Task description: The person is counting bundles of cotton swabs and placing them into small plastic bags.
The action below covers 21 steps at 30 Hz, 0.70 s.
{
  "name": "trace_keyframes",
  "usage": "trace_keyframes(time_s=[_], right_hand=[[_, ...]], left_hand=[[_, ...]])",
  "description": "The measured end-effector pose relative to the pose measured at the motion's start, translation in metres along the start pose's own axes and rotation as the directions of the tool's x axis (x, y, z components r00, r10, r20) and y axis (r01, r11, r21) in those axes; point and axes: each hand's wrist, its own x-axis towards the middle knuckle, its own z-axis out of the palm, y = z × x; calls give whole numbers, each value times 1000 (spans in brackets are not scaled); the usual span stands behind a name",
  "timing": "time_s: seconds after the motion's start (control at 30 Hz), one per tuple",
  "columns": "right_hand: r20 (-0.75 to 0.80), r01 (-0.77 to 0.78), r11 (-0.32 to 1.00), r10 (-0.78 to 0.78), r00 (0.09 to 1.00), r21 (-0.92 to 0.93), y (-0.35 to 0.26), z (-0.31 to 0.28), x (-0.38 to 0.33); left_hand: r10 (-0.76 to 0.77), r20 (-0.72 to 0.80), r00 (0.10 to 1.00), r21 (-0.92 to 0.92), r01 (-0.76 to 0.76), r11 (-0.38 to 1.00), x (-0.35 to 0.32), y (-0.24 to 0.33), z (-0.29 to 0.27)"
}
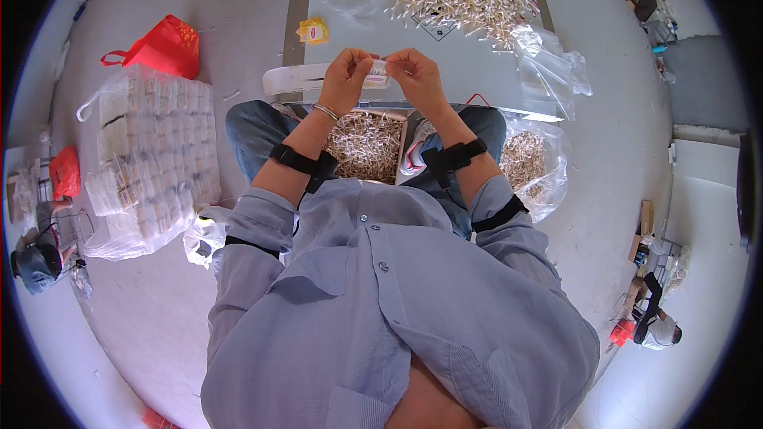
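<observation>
Small clear packet (377, 73) held level, long axis left-right, pinched between left hand (345, 79) and right hand (416, 78)

A small clear packet (377, 73) sits pinched between the left hand (346, 79) and right hand (416, 78). A large clear bag of stacked filled packets (151, 160) lies at the left, with a red bag (163, 46) just beyond it. A small yellow packet (314, 30) lies ahead, empty clear bags (548, 70) to the right, and a cardboard box (367, 145) between the knees.
</observation>
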Motion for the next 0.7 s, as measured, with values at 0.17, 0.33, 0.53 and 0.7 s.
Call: trace_keyframes(time_s=[0.17, 0.33, 0.53, 0.7], right_hand=[[33, -28, 989, 33, 999, -146, 0, 0, 1], [2, -26, 988, 27, 1000, -154, -7, 5, 1], [37, 131, 986, -128, 991, -100, 13, 11, 14], [-33, 76, 995, -78, 996, -65, 26, 12, 15]], left_hand=[[71, -26, 997, 279, -61, 958, -3, 3, 4], [82, -64, 995, 332, -56, 942, -2, 2, 4], [160, -22, 987, 331, -144, 933, 1, 3, 9], [113, -115, 987, 108, -101, 989, 6, -23, 15]])
